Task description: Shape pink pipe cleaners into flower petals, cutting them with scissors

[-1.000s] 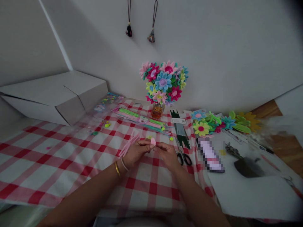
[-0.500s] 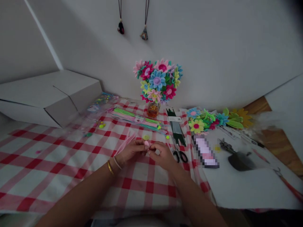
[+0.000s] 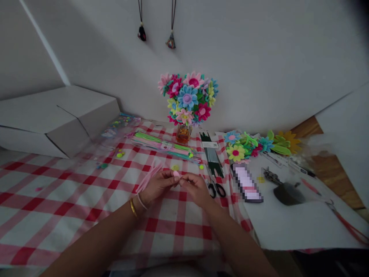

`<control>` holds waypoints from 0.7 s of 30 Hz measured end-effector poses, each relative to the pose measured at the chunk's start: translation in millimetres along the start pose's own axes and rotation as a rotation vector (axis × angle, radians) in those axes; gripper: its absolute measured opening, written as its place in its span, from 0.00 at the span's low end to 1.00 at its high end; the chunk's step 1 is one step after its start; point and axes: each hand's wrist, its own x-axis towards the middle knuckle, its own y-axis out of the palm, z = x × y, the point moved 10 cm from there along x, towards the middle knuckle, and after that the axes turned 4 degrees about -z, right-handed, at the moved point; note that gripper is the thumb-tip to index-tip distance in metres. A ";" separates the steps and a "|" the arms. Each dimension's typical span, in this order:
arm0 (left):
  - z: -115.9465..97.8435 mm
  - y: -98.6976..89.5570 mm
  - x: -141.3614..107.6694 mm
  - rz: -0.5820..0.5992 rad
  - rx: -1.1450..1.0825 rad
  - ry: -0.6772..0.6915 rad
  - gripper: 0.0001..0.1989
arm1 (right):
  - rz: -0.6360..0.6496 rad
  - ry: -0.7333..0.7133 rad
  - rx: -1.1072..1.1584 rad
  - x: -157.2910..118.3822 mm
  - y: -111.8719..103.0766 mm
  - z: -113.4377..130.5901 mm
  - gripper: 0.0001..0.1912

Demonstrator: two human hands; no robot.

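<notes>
My left hand (image 3: 160,184) pinches a small pink fuzzy piece (image 3: 176,174), which looks like a folded pipe cleaner, between thumb and fingertips. Against its lower end, the closed fingertips of my right hand (image 3: 196,188) grip the same piece; the exact contact is hidden. Loose pink pipe cleaners (image 3: 150,176) lie on the checked tablecloth (image 3: 95,213) beside my left hand. Just beyond the fingertips rests a yellow-green disc (image 3: 175,167). Black-handled scissors (image 3: 216,188) are close to the right of my right hand.
Behind stands a fuzzy flower bouquet (image 3: 188,98) in a glass vase (image 3: 183,133). Bagged pipe cleaners (image 3: 164,146) and green stems (image 3: 212,154) lie in front. Rightward are a phone (image 3: 247,182), a glue gun (image 3: 288,192) and loose flowers (image 3: 236,153). A white box (image 3: 60,119) occupies the left.
The view has shifted slightly, moving the surroundings left in the picture. My right fingers have straightened a little at the pink piece, which both hands still hold.
</notes>
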 end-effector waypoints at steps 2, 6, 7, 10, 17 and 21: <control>-3.1 2.1 -1.2 -0.005 -0.024 0.022 0.06 | -0.002 0.148 0.245 -0.5 5.4 -15.6 0.06; -1.9 -4.8 0.2 -0.061 -0.024 0.024 0.06 | 0.012 0.293 0.382 0.4 10.2 -29.9 0.06; -0.4 -7.6 1.2 -0.076 -0.021 0.016 0.06 | 0.015 0.283 0.354 1.8 8.1 -28.6 0.06; 3.1 -13.7 3.7 -0.093 -0.044 -0.009 0.10 | -0.007 0.220 0.265 6.1 -2.8 -20.6 0.06; -2.9 -20.6 4.1 -0.140 -0.083 0.012 0.06 | -0.016 0.212 0.135 6.8 -10.3 -22.2 0.08; -13.7 -32.5 4.6 -0.234 -0.048 0.074 0.06 | -0.114 0.211 -0.012 9.7 -26.9 -30.2 0.10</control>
